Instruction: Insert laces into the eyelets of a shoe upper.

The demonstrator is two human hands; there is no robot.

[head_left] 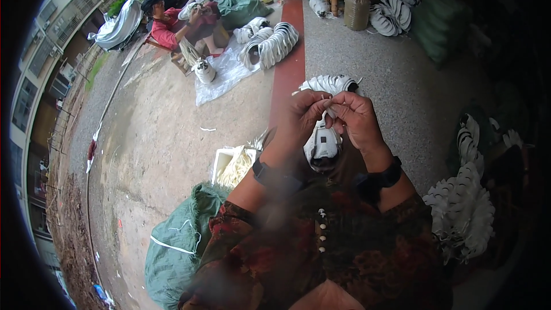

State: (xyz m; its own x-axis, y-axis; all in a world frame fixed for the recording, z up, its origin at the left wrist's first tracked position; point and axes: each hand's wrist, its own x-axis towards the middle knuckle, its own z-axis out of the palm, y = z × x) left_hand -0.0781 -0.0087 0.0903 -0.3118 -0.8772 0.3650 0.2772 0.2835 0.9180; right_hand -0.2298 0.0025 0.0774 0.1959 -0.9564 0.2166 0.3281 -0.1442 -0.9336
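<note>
My left hand [309, 109] and my right hand [357, 117] meet fingertip to fingertip in front of me. Both are closed in a pinch on a thin white shoelace [328, 113], of which only a short bit shows between the fingers. Just below them, over my lap, lies a white mesh shoe upper [322, 144] with a dark end toward me. The hands hide part of it. Beyond my fingers a row of nested white shoe uppers [330, 84] lies on its side.
A white box [220, 165] of pale laces stands left, beside a green woven sack [181, 247]. More uppers [462, 215] are stacked at right. Far left, a seated person in red [166, 26] works near uppers on plastic sheeting [221, 80]. A liquid-filled jug [356, 8] stands at the back.
</note>
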